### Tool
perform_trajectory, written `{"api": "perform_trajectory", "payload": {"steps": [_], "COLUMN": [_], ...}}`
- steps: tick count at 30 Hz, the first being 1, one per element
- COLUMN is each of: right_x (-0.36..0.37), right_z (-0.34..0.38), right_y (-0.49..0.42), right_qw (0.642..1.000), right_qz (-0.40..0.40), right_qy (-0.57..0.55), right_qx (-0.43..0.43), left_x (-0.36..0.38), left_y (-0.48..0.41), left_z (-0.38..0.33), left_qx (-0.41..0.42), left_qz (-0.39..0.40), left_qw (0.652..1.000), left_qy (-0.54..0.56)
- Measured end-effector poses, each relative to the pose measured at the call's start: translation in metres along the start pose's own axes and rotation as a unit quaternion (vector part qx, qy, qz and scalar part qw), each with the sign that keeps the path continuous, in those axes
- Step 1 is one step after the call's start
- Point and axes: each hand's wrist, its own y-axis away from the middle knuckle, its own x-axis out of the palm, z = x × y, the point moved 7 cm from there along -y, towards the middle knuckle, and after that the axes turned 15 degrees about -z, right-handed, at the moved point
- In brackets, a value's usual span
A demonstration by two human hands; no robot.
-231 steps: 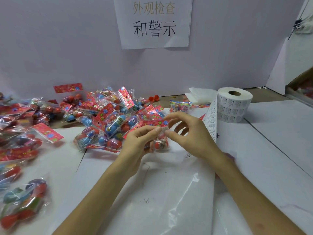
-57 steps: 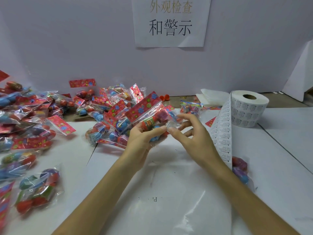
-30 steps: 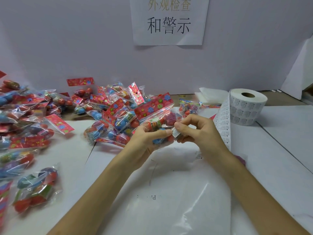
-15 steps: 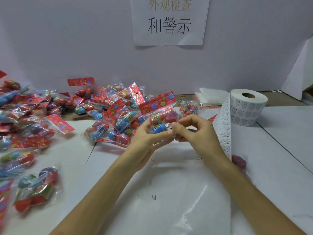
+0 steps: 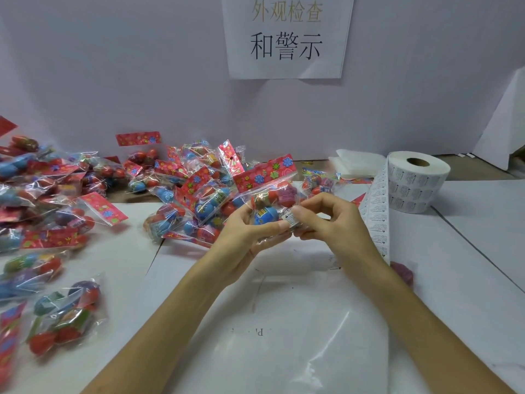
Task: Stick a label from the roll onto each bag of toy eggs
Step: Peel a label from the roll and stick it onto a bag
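Right, the bag (image 5: 270, 194) I'm labelling is held up between both hands, just in front of the heap of bags (image 5: 187, 194). My left hand (image 5: 247, 240) cups it from below, thumb pressed on the film; my right hand (image 5: 332, 223) pinches the small label (image 5: 287, 218) against its lower corner with thumb and forefinger. I judge it light, crinkly and slippery, eggs (image 5: 265, 216) shifting inside, so the stiff red header card (image 5: 264, 173) or a firm egg is the place to hold. The strip of labels (image 5: 376, 211) from the roll (image 5: 417, 186) hangs beside my right wrist and could snag; a clear plastic sheet (image 5: 284, 322) lies under my arms.
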Motion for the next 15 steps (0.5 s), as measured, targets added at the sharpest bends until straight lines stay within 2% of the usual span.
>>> {"api": "perform_trajectory", "payload": {"steps": [4,15], "right_x": [-0.0013,-0.0016], "right_z": [0.0001,0.0009], "right_y": [-0.0002,-0.0006], "right_qw": [0.999,1.0], "right_qz": [-0.009,0.008], "right_qy": [0.039,0.025], "right_qx": [-0.018,-0.009], "left_x": [0.0031,0.0014], "left_y": [0.0016,-0.0004], "left_z": [0.0009,0.0026], "left_qx": [0.017,0.008], "left_qz": [0.001,-0.008], "left_qw": [0.999,0.999], "left_qy": [-0.031,-0.03]}}
